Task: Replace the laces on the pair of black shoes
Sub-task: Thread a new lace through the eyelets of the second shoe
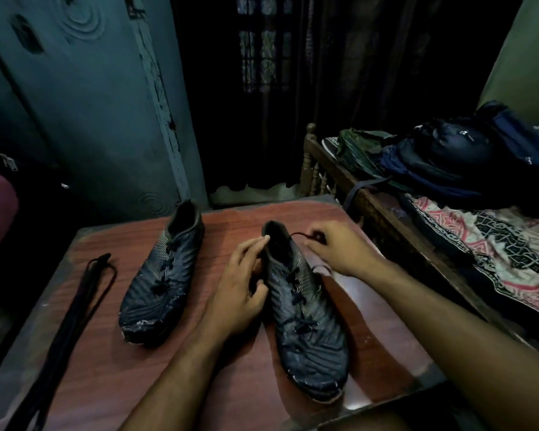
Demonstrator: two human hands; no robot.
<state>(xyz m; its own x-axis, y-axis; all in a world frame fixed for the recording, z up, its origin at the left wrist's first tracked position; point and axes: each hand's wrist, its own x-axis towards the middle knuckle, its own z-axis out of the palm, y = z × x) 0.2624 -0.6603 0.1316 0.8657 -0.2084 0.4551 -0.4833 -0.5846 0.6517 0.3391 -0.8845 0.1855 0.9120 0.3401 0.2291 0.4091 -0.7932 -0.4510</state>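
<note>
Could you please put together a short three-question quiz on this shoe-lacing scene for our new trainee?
1. True or false: both shoes lie on the table.
2. Which hand pinches the lace end?
3. What lies left of the left shoe?

Key:
1. True.
2. The right hand; the left hand steadies the right shoe.
3. A bundle of spare black laces.

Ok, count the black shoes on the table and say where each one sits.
2. One shoe lies untouched left of centre on the table. The other shoe lies right of it, between the left hand and right hand.
</note>
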